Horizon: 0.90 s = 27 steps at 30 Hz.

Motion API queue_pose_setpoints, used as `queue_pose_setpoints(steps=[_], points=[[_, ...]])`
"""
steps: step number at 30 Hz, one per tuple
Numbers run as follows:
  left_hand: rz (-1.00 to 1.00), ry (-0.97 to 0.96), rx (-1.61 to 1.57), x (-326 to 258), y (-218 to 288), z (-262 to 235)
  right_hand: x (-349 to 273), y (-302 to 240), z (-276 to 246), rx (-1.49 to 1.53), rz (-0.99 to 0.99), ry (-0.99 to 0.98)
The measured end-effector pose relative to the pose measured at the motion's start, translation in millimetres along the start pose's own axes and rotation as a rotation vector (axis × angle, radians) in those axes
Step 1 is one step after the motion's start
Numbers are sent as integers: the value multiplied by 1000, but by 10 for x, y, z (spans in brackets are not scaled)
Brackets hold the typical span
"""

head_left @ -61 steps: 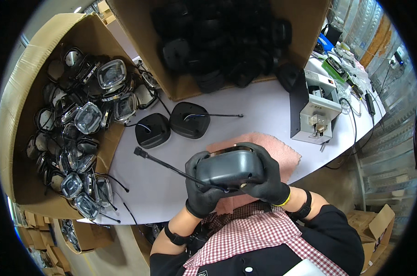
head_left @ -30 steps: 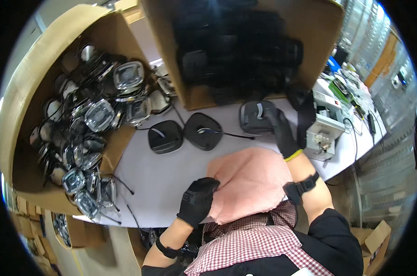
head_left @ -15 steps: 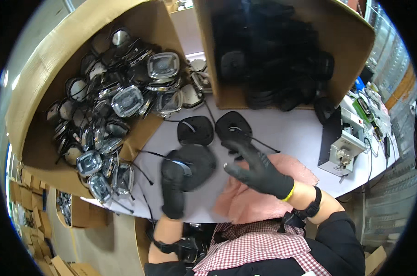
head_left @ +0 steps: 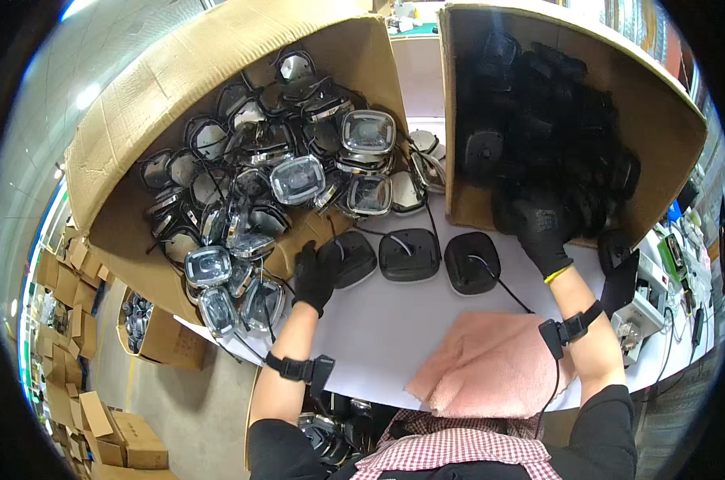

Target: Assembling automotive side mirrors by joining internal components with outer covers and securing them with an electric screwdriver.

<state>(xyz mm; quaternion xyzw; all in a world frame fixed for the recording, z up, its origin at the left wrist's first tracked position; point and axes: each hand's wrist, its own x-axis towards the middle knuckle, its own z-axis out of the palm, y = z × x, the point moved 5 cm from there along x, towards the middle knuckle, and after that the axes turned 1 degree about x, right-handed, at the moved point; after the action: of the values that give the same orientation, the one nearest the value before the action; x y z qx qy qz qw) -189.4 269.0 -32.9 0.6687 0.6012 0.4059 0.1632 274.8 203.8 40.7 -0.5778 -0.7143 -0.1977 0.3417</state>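
Observation:
Three black lamp housings lie in a row on the white table (head_left: 378,344). My left hand (head_left: 316,276), in a black glove, grips the left edge of the leftmost black housing (head_left: 353,258), which rests on the table. The middle housing (head_left: 410,254) and the right housing (head_left: 472,262) with its thin wire lie untouched. My right hand (head_left: 538,224), also gloved, reaches into the right cardboard box (head_left: 658,104) among the black parts piled there. Its fingers blend into the black parts, so its grip is unclear.
A left cardboard box (head_left: 138,144) tilted toward me holds several clear-lensed lamp units with wires. A pink cloth (head_left: 490,364) lies at the table's near edge. A white device (head_left: 644,320) and cables stand at the right. Cardboard boxes (head_left: 98,424) sit on the floor to the left.
My left hand has set a black housing down beside the other two, making a row of three. My right hand has left the table and gone up into the right box.

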Motion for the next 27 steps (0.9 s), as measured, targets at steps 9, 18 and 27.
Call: queue_pose_setpoints(steps=[9, 18, 27], points=[[-80, 341, 123, 1276, 295, -942, -74, -392, -754, 100, -5, 63], [-280, 625, -183, 1799, 502, -1024, -543, -578, -1446, 543, 435, -23], [-321, 177, -991, 1486, -152, -1067, -782, -841, -1516, 624, 392, 35]])
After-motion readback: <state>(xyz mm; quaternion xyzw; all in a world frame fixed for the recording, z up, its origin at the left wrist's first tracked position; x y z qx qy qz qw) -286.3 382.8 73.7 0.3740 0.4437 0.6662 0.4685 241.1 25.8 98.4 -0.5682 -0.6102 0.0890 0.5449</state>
